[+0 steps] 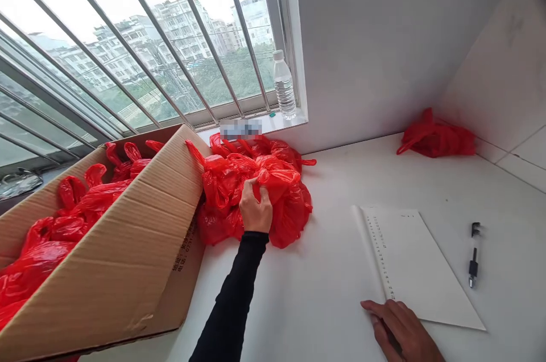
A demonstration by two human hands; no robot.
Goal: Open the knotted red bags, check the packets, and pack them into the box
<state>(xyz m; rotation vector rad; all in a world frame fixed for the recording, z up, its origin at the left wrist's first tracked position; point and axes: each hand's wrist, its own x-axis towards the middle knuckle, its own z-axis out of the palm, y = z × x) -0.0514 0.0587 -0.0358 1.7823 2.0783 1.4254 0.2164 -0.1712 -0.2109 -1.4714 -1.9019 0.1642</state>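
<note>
My left hand (257, 208), in a black sleeve, reaches into a pile of knotted red plastic bags. Its thumb and fingers are closed on the top of one red plastic bag (286, 197), near the knot. What lies inside the bags is hidden. At the lower right, my right hand (403, 330) rests with its index finger stretched out, holding nothing. It is by the bottom edge of a white notebook (418, 265), which has a column of small handwritten marks down its left side. A black-capped pen (473, 259) lies to the right of the notebook.
A cardboard box (128, 237) full of red bags stands at the left. On the sill of the barred window stands a clear water bottle (284, 89). Another red bag (439, 137) lies at the back right of the white table (324, 293), against the wall.
</note>
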